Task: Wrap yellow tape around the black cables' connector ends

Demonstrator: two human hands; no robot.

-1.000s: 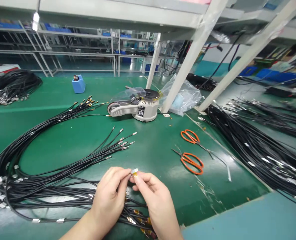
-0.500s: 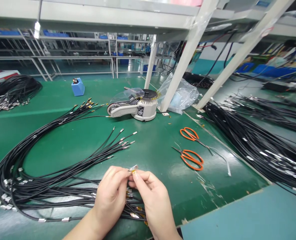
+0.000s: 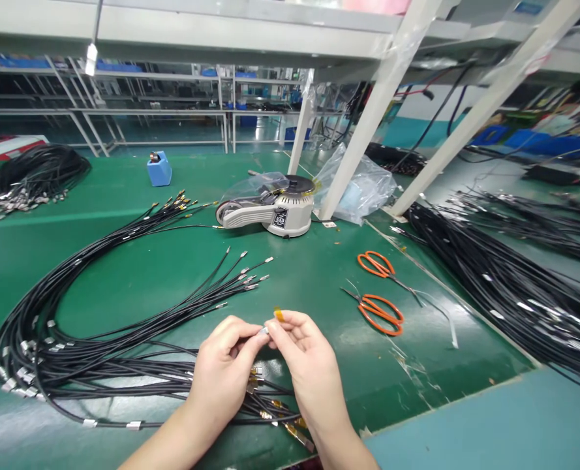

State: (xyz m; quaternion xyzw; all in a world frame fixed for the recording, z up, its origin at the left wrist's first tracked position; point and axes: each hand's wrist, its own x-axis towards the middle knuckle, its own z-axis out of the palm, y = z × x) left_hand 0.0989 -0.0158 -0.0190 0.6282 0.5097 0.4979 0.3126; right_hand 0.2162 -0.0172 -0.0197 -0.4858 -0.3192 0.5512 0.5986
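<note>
Over the near part of the bench, my left hand (image 3: 224,365) is closed in a pinch on a small silver cable connector (image 3: 265,330). My right hand (image 3: 314,359) meets it there, its thumb and fingers closed about the connector's other end. A short piece of amber tape (image 3: 278,314) clings to the right index fingertip. Fingers hide most of the connector and its cable. Beneath both hands runs a bundle of black cables (image 3: 137,375) with silver clips, and several amber-taped ends (image 3: 297,434) show below the right wrist.
A round tape dispenser (image 3: 290,219) stands at the back, near a white post (image 3: 363,104) and a clear plastic bag (image 3: 358,186). Two orange-handled scissors, one near (image 3: 381,316) and one far (image 3: 375,264), lie to the right. A blue holder (image 3: 159,171) sits far left; more cables (image 3: 495,274) lie right.
The connector, earlier sticking up between my fingertips, is now mostly covered by them. Amber tape now shows on my right index fingertip. The view has shifted slightly.
</note>
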